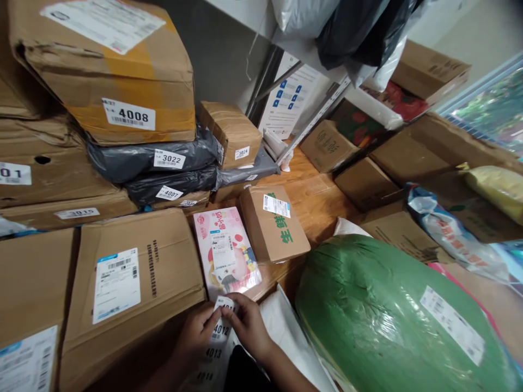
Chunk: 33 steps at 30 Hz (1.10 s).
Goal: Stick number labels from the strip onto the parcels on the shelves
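Note:
A strip of printed number labels point(221, 331) hangs between my two hands, with 4012 and 4013 readable on it. My left hand point(199, 329) pinches its left edge. On the other side my right hand point(247, 322) is closed at the top label, thumb and fingers on the paper. Just beyond my fingers lies a pink printed box point(204, 234) with a white shipping label on it. Beside that sits a brown carton point(261, 228) with green lettering. A larger brown carton point(171, 261) with a shipping label stands to the left of my hands.
Stacked parcels at the back left include a taped carton point(163, 65) marked 4008 and a black bag point(122, 160) marked 3022. A big green wrapped bundle point(368, 305) fills the right front. Metal shelving point(314, 121) rises behind, and open cartons point(417, 147) stand at right.

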Each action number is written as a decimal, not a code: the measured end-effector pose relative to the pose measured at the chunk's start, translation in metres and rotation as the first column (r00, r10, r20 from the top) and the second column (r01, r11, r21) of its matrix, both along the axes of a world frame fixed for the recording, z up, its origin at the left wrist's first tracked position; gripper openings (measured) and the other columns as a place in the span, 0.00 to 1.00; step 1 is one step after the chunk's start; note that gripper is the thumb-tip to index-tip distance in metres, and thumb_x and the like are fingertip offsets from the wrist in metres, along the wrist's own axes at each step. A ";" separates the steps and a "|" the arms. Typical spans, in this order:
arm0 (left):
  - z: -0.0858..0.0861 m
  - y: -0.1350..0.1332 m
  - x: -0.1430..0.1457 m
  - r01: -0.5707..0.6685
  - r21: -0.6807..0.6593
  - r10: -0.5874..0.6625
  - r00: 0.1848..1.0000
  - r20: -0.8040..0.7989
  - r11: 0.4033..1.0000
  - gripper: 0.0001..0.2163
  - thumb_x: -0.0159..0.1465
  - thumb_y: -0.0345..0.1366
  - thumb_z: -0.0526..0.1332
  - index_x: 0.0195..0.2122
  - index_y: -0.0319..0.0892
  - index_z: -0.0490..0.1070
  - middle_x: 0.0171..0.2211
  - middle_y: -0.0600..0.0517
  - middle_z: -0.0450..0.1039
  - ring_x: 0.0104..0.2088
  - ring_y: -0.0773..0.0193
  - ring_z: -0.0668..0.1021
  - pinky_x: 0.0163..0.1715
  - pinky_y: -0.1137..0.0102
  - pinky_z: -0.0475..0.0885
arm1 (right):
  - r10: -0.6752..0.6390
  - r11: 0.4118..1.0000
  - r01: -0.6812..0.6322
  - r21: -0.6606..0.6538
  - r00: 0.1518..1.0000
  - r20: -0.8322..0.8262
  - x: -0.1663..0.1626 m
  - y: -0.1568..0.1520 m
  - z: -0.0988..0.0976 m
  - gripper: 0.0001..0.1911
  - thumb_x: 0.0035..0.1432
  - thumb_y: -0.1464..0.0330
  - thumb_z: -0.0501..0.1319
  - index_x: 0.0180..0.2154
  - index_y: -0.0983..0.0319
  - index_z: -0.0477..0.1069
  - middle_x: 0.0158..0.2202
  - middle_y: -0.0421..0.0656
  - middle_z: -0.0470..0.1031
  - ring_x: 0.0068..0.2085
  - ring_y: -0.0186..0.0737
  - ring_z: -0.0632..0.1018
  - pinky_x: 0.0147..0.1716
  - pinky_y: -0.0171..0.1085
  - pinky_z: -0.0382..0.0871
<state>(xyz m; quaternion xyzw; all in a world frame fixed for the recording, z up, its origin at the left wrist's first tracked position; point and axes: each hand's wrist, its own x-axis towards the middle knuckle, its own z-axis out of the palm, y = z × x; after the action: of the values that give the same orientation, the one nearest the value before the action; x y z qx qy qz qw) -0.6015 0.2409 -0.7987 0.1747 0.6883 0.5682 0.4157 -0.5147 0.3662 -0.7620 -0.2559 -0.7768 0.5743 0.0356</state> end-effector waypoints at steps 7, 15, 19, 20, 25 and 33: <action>-0.008 -0.005 0.008 -0.172 -0.113 0.188 0.970 0.152 0.979 0.23 0.50 0.60 0.59 0.24 0.42 0.70 0.21 0.53 0.73 0.25 0.62 0.74 0.26 0.73 0.69 | -0.277 0.900 0.279 -0.336 0.959 0.054 0.001 -0.021 -0.025 0.20 0.48 0.52 0.65 0.32 0.60 0.67 0.21 0.35 0.68 0.22 0.31 0.65 0.21 0.30 0.59; 0.006 -0.005 0.016 -0.202 -0.135 0.225 0.956 0.188 0.970 0.21 0.49 0.55 0.62 0.31 0.41 0.73 0.24 0.52 0.75 0.27 0.61 0.76 0.26 0.72 0.69 | -0.409 0.871 0.410 -0.270 0.910 0.064 0.004 -0.027 -0.029 0.19 0.45 0.53 0.67 0.25 0.62 0.71 0.25 0.41 0.73 0.27 0.34 0.71 0.28 0.34 0.66; 0.011 -0.002 0.011 -0.150 -0.146 0.183 0.951 0.250 0.978 0.21 0.49 0.54 0.62 0.30 0.38 0.74 0.23 0.51 0.76 0.26 0.60 0.76 0.25 0.71 0.69 | -0.347 0.890 0.363 -0.276 0.932 0.105 0.002 -0.018 -0.021 0.19 0.44 0.52 0.67 0.25 0.63 0.72 0.23 0.39 0.72 0.24 0.32 0.69 0.25 0.33 0.64; 0.010 -0.002 0.011 -0.157 -0.148 0.191 0.947 0.258 0.977 0.21 0.49 0.53 0.62 0.31 0.38 0.74 0.24 0.50 0.76 0.26 0.59 0.76 0.26 0.71 0.69 | -0.336 0.889 0.352 -0.291 0.936 0.106 0.001 -0.017 -0.019 0.19 0.44 0.52 0.67 0.25 0.63 0.72 0.23 0.39 0.72 0.23 0.31 0.68 0.25 0.32 0.64; 0.004 -0.003 0.007 -0.060 -0.035 0.069 0.905 0.420 0.998 0.19 0.44 0.43 0.67 0.36 0.37 0.75 0.31 0.49 0.79 0.31 0.59 0.78 0.32 0.69 0.71 | -0.406 0.847 0.420 -0.327 0.907 0.114 -0.003 -0.014 -0.019 0.21 0.42 0.51 0.68 0.26 0.63 0.71 0.22 0.37 0.70 0.22 0.29 0.67 0.22 0.31 0.63; 0.002 -0.005 0.008 -0.064 -0.087 0.095 0.902 0.421 0.994 0.21 0.45 0.47 0.64 0.36 0.36 0.74 0.29 0.48 0.78 0.30 0.59 0.77 0.30 0.69 0.69 | -0.445 0.792 0.475 -0.384 0.879 0.169 -0.006 -0.013 -0.023 0.23 0.36 0.52 0.71 0.24 0.63 0.69 0.20 0.36 0.69 0.20 0.28 0.66 0.20 0.31 0.63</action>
<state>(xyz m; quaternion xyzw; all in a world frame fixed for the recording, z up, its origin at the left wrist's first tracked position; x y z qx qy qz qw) -0.5936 0.2360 -0.7965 0.0038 0.6079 0.5841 0.5378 -0.5209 0.3533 -0.7845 -0.4584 -0.5522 0.6903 0.0922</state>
